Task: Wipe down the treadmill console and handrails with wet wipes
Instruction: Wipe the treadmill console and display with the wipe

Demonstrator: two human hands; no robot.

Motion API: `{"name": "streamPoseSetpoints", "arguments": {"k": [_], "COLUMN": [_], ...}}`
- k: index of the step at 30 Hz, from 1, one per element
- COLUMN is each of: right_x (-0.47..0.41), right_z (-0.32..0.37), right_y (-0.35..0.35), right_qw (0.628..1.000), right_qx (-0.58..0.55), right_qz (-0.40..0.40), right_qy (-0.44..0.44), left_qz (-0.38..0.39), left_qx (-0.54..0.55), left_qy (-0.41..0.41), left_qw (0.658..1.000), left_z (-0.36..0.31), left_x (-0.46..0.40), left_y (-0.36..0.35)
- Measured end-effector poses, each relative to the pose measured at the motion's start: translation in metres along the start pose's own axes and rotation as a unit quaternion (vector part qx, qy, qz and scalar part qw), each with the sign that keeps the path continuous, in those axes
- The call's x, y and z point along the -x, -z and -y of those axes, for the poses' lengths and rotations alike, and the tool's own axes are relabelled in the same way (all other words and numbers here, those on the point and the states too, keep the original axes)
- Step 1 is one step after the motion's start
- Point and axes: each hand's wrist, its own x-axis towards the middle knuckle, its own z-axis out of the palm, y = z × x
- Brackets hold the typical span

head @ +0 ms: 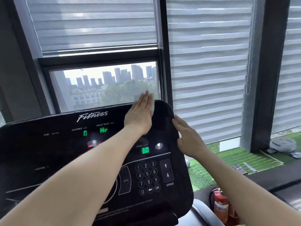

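Observation:
The black treadmill console [48, 152] fills the lower left of the head view, with lit green readouts and a number keypad [147, 177]. My left hand [140, 115] lies flat with straight fingers on a white wet wipe [152, 103], pressing it against the console's upper right corner. The wipe shows past my fingertips and along my hand's right side. My right hand [187, 137] rests with straight fingers against the console's right edge. A grey handrail [205, 212] curves out below the console at the bottom.
A window with half-raised striped blinds [208, 62] stands right behind the console. A red fire extinguisher [219, 206] stands on the floor at lower right. Green artificial turf [236, 159] with small objects lies to the right.

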Motion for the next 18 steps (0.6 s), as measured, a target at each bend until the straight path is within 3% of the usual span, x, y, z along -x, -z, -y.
{"name": "streamPoseSetpoints", "arguments": {"k": [2, 11, 18], "right_x": [0.008, 0.019, 0.028], "right_z": [-0.007, -0.014, -0.007], "right_y": [-0.001, -0.007, -0.002], "right_qw": [1.0, 0.997, 0.996], "right_qx": [0.005, 0.027, 0.047], "right_qz": [0.014, 0.049, 0.067], "right_qy": [-0.012, -0.052, -0.033], "left_qz": [-0.007, 0.011, 0.001], "left_qx": [0.008, 0.013, -0.018], "left_qy": [0.011, -0.102, -0.024], "left_qw": [1.0, 0.995, 1.0], "left_z": [-0.009, -0.051, -0.028], "left_x": [-0.003, 0.03, 0.019], "left_y": [-0.004, -0.037, -0.02]}}
